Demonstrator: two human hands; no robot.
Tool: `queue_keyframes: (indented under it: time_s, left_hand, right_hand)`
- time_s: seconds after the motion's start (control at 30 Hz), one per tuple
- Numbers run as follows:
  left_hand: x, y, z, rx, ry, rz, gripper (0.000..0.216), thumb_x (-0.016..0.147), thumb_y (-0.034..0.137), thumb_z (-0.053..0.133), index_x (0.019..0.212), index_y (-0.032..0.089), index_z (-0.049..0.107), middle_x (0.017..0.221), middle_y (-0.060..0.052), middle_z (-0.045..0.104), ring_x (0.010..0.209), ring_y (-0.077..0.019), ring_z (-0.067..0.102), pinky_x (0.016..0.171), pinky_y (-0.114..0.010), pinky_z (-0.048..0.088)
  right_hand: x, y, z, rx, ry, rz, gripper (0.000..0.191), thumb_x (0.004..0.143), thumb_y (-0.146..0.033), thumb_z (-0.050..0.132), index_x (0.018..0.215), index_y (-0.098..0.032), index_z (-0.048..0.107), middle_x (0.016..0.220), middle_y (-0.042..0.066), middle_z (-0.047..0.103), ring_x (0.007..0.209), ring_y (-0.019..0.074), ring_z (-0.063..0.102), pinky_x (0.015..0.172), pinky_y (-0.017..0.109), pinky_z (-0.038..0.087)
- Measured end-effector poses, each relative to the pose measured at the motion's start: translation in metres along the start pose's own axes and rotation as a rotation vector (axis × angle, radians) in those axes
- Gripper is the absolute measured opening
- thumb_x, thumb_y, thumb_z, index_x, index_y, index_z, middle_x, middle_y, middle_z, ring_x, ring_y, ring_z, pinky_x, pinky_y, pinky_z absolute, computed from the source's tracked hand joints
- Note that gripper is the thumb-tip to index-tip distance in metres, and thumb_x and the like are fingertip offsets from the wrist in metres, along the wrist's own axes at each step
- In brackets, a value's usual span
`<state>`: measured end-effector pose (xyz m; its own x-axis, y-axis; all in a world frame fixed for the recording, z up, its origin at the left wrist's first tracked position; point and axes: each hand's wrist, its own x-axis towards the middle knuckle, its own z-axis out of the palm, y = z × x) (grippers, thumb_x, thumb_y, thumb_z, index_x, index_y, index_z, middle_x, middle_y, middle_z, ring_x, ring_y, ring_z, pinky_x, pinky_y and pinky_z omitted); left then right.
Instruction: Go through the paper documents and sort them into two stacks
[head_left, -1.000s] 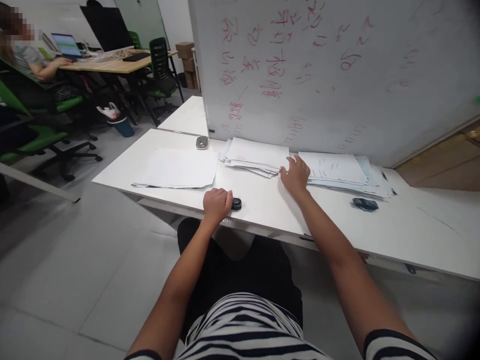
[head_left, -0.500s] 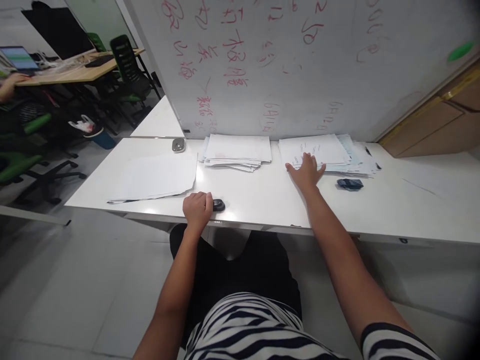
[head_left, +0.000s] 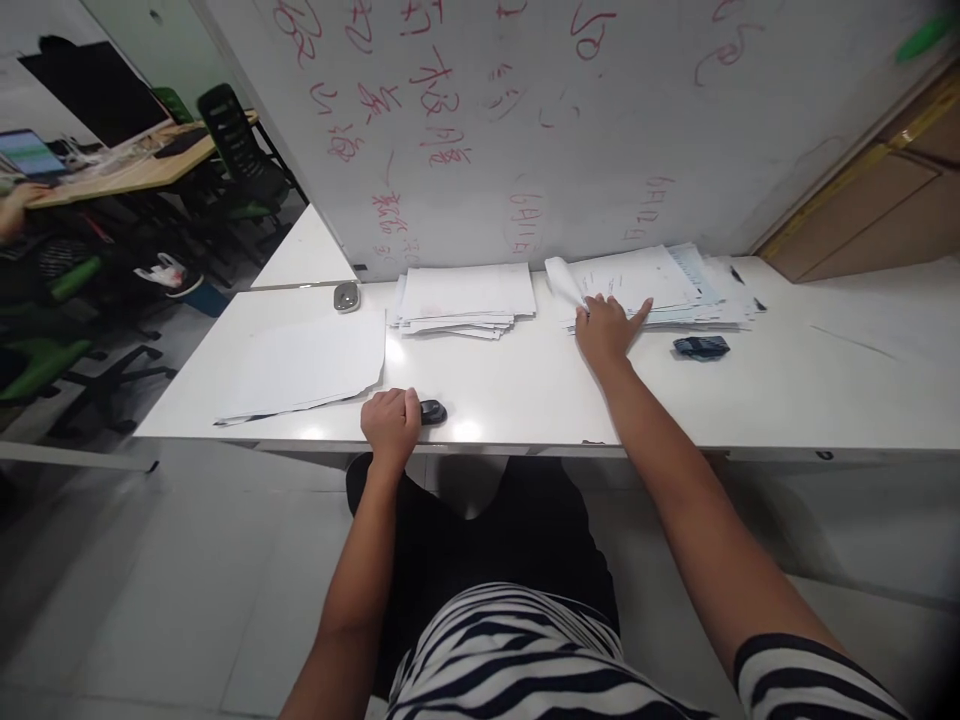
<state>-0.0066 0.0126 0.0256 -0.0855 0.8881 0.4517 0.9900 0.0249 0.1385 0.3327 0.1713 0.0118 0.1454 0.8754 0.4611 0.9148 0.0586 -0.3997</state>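
Note:
My left hand (head_left: 390, 424) is a closed fist at the near edge of the white table (head_left: 525, 385), wrapped round a small black object (head_left: 432, 411) that sticks out to its right. My right hand (head_left: 606, 328) rests on the near left corner of the right-hand paper stack (head_left: 660, 283). Its thumb lifts and curls the top sheet's corner (head_left: 561, 275) while the forefinger stretches out flat. A second paper stack (head_left: 465, 297) lies between the hands, farther back.
A large loose sheet (head_left: 304, 365) lies at the table's left. A small grey device (head_left: 346, 296) sits near the whiteboard (head_left: 525, 110), a dark object (head_left: 700, 347) right of my right hand. At far left a person's hand (head_left: 15, 195), desks and green chairs.
My right hand moved from between the stacks onto the right stack, and the top sheet's corner now curls up. The left fist stayed put. The camera view shifted right.

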Motion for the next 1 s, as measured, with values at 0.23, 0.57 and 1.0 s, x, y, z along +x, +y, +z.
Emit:
queue_keyframes:
  time_s: [0.23, 0.57, 1.0]
  left_hand:
    - [0.003, 0.003, 0.012, 0.106, 0.158, -0.088, 0.046, 0.095, 0.034, 0.032, 0.062, 0.019, 0.06, 0.069, -0.007, 0.064, 0.071, -0.0203, 0.054, 0.063, -0.034, 0.025]
    - [0.008, 0.039, -0.018, -0.217, 0.228, -0.322, 0.039, 0.091, 0.042, 0.044, 0.123, 0.021, 0.052, 0.12, -0.013, 0.062, 0.122, -0.0302, 0.045, 0.103, -0.051, 0.023]
    - [-0.03, 0.102, -0.052, -1.442, -0.463, -0.38, 0.035, 0.082, 0.053, 0.057, 0.089, 0.02, 0.066, 0.077, 0.0, 0.065, 0.072, -0.0144, 0.058, 0.065, -0.026, 0.046]
  right_hand:
    - [-0.003, 0.0, -0.004, 0.014, 0.092, -0.006, 0.035, 0.095, -0.029, 0.035, 0.116, -0.022, 0.062, 0.127, 0.008, 0.061, 0.127, 0.0243, 0.042, 0.109, 0.059, -0.007]
    - [-0.057, -0.043, -0.073, 0.142, 0.143, -0.123, 0.035, 0.093, -0.032, 0.038, 0.116, -0.025, 0.064, 0.134, 0.008, 0.055, 0.134, 0.0264, 0.038, 0.112, 0.056, 0.016]
    - [-0.235, -0.079, -0.083, 0.4, -0.099, -0.245, 0.046, 0.088, -0.03, 0.051, 0.134, -0.037, 0.047, 0.145, 0.003, 0.044, 0.137, 0.0284, 0.034, 0.111, 0.058, 0.025]
